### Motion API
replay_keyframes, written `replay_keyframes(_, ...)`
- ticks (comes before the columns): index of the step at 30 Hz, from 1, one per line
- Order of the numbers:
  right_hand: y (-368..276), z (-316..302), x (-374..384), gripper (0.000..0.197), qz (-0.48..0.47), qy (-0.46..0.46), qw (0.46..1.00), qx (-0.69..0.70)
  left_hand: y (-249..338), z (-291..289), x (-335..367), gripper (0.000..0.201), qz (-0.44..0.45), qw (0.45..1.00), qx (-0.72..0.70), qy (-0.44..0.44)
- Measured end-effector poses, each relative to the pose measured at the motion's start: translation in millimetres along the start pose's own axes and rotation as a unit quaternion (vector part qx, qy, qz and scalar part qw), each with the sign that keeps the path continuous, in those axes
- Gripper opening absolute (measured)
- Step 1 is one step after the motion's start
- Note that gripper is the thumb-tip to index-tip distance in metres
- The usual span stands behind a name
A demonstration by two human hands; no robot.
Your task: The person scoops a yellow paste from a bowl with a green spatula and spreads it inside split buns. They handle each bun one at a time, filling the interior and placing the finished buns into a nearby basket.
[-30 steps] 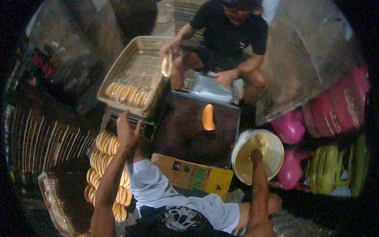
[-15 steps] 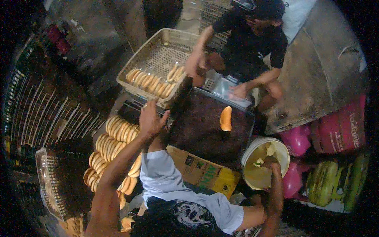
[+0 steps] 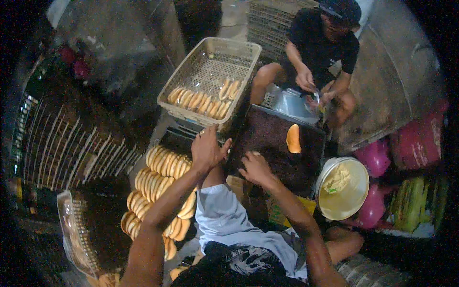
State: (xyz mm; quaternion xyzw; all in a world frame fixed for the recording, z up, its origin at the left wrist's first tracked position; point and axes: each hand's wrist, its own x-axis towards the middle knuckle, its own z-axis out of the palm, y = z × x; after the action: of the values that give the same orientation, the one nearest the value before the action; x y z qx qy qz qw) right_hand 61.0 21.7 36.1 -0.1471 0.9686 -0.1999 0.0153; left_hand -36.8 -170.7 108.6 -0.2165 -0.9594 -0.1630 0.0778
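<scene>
My left hand (image 3: 208, 150) is over the near left edge of a dark tray (image 3: 267, 131), back upward, thumb spread from the fingers; nothing shows in it. Just right of it, my right hand (image 3: 256, 168) is closed at the tray's near side, with a small pale spot at its knuckles; what it holds is hidden. One split bun (image 3: 293, 138) lies at the tray's right. Rows of long buns (image 3: 158, 184) are stacked left of my left forearm. A white bucket (image 3: 363, 191) with pale yellow cream (image 3: 338, 179) stands to the right.
A beige plastic crate (image 3: 164, 91) ahead holds a row of buns. Beyond the tray a person (image 3: 325, 57) handles something small above clear plastic bags (image 3: 291, 103). Stacked racks (image 3: 71, 148) stand left. Pink bags (image 3: 373, 158) lie right of the bucket, and cardboard (image 3: 239, 189) below the tray.
My right hand has left the bucket and come over beside my left hand. The other person's hands have drawn back from the crate and met. The whole view has shifted.
</scene>
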Motion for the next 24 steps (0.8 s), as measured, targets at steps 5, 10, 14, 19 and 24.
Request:
replay_keyframes(5, 19, 118, 53, 0.037, -0.004, -0.078, 0.984, -0.160, -4, 1, -3, 0.064, -0.052, 0.998, 0.019, -0.019)
replay_keyframes(10, 53, 195, 59, 0.035, 0.062, 0.046, 0.991, -0.110, -12, 9, -5, 0.063, -0.013, 0.999, -0.022, 0.027)
replay_keyframes(14, 60, 182, 52, 0.032, 0.007, -0.039, 0.983, -0.179, -17, 16, -4, 0.056, 0.037, 0.999, 0.014, 0.028)
replay_keyframes(19, 55, 160, 39, 0.032, 0.032, -0.078, 0.971, -0.224, -19, 17, -13, 0.052, 0.032, 0.998, 0.020, 0.052)
replay_keyframes(24, 80, 161, 26, 0.033, 0.053, -0.069, 0.965, -0.246, -23, 17, -19, 0.047, 0.032, 0.996, 0.020, 0.075)
